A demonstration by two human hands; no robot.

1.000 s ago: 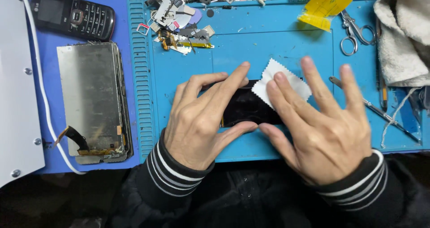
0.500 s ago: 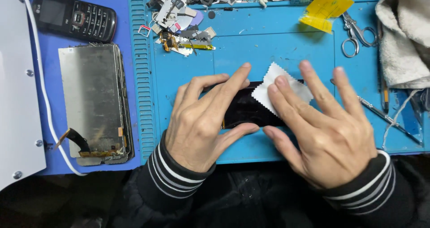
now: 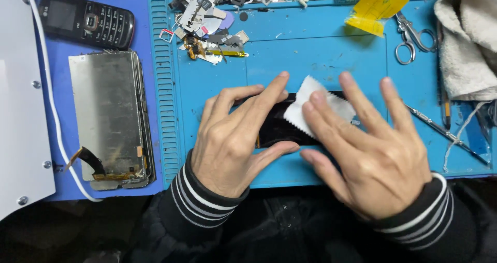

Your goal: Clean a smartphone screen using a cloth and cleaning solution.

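flat glass under both hands

my left hand (image 3: 233,144) lies spread over the left end of the black phone screen (image 3: 277,131), thumb along its near edge, fingers flat across the top; it pins the panel rather than closing round it. my right hand (image 3: 370,154) is open too, its index and middle fingers pressing a small white wipe (image 3: 313,100) onto the right part of the screen. neither grip is closed on anything.

the screen rests flat on the blue work mat (image 3: 321,56) on the counter, directly beneath my palms, mostly hidden by them. i judge it thin, stiff, slick and brittle: best held by its long edges, with light, even pressure on the face. the wipe looks soft and nearly weightless.

off to my left lies a bare metal-backed display panel (image 3: 106,113), a black keypad phone (image 3: 85,20) beyond it. scissors (image 3: 411,38) sit far right.
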